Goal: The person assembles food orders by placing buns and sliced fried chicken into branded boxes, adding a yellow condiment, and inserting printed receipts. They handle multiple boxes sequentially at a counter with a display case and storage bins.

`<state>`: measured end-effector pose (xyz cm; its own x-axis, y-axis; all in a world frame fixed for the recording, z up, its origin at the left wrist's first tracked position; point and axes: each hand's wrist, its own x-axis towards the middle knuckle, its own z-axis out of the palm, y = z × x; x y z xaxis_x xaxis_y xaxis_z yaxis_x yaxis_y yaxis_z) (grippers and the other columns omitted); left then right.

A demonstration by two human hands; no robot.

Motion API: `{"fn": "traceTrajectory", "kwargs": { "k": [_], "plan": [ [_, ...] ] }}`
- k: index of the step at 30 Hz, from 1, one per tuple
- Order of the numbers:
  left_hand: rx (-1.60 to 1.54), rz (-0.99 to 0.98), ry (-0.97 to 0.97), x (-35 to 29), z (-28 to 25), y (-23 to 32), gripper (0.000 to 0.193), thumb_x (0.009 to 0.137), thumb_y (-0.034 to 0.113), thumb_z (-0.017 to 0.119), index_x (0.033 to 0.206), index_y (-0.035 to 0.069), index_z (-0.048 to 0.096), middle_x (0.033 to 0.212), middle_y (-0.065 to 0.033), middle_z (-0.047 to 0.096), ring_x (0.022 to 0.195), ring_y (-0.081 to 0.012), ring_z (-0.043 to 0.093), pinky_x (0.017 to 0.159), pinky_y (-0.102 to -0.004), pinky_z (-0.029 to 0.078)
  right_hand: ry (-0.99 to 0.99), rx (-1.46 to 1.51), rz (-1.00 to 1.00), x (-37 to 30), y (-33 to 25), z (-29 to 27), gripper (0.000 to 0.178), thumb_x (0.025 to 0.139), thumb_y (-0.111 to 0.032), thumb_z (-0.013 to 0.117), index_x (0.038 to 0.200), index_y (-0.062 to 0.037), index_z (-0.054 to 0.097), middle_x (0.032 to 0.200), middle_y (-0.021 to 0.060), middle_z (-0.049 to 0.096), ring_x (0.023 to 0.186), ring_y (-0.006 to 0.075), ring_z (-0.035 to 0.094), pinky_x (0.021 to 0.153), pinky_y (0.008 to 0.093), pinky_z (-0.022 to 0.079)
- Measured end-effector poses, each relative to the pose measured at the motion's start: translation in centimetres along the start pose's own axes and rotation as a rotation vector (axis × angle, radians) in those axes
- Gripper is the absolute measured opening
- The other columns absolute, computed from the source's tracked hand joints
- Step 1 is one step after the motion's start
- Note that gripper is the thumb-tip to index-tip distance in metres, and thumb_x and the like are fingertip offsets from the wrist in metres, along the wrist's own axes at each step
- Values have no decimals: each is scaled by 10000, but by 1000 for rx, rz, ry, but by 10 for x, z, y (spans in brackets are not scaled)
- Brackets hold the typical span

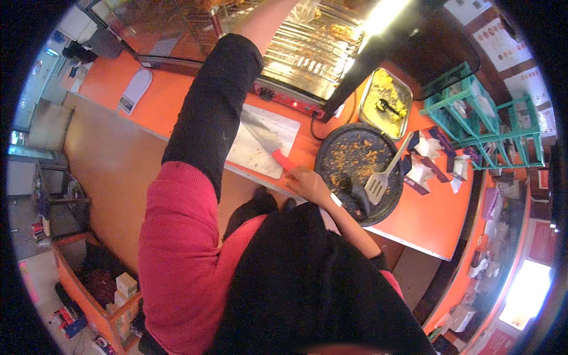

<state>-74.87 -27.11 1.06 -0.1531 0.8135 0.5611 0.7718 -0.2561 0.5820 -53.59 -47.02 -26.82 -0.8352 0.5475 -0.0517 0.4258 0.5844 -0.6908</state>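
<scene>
My right hand point(309, 184) is closed round the red handle of a knife point(266, 139). Its wide blade lies over a white cutting board point(248, 152) dotted with crumbs. My left arm, in a black and pink sleeve, stretches up across the counter to a lit glass food cabinet point(319, 59) with a wire rack inside. The left hand itself is cut off by the top edge. Beside my right hand stands a large round black pan point(337, 148) with scattered orange-brown food bits, and a slotted spatula point(377, 186) rests in it.
Behind the pan is a metal tray point(408, 97) of yellow food with a black utensil. Small dark boxes with white paper point(421, 171) and green baskets point(473, 106) stand to the right. A white scale-like device point(136, 89) sits on the orange counter point(163, 97) at left.
</scene>
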Motion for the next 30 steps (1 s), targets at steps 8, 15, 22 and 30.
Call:
{"fn": "traceTrajectory", "kwargs": {
  "k": [8, 15, 22, 30],
  "plan": [
    [-153, 126, -178, -126, -49, -66, 537, 740, 320, 685, 1170, 61, 495, 1079, -164, 589, 1016, -279, 568, 853, -385, 452, 260, -388, 151, 74, 36, 95, 400, 696, -192, 646, 1046, -85, 485, 920, 151, 502, 850, 344, 520, 710, 430, 439],
    [-605, -384, -396, -304, -36, -209, 562, 700, 283, 683, 1160, 28, 483, 1099, -131, 553, 992, -212, 544, 849, -333, 443, 274, -181, 512, 61, 23, 84, 345, 727, -198, 590, 1032, -99, 462, 867, 201, 576, 812, 376, 571, 679, 478, 454],
    [68, 178, -649, -368, 13, -257, 745, 564, 401, 737, 1204, 137, 462, 1226, -184, 451, 1073, -343, 460, 909, -493, 351, 344, -167, 812, 0, -30, 62, 247, 817, -263, 552, 961, -93, 445, 721, 208, 590, 694, 419, 578, 601, 511, 441],
    [35, -16, -519, -269, -4, -265, 457, 788, 463, 531, 1063, 102, 585, 1078, -151, 551, 1038, -335, 492, 896, -452, 345, 174, -301, 544, 99, -44, 91, 190, 821, -134, 472, 998, -78, 431, 779, 183, 559, 645, 388, 589, 500, 491, 449]
  ]
}}
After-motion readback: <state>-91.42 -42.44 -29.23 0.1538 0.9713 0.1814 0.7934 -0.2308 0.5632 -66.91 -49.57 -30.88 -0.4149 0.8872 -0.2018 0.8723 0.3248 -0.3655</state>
